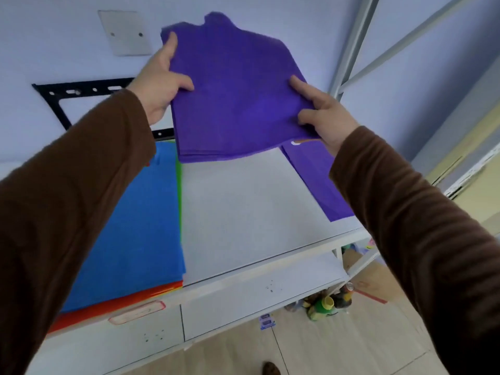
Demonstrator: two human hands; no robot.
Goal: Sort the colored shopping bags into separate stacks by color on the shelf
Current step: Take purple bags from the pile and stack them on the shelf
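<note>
I hold a flat bundle of purple shopping bags (235, 96) up in the air above the white shelf (249, 212). My left hand (159, 79) grips the bundle's left edge, thumb on top. My right hand (322, 115) pinches its lower right corner. Another purple bag (316, 177) lies flat on the shelf at the right, partly under my right arm. On the shelf's left lies a mixed stack with a blue bag (135, 228) on top; green (178, 190), orange and red edges (119, 303) show beneath it.
The shelf's metal upright (351, 44) rises at the right. A black bracket (62, 104) and a wall plate (124, 32) are on the wall behind. A lower shelf board (270, 288) sits below, and bottles (324, 304) stand on the floor.
</note>
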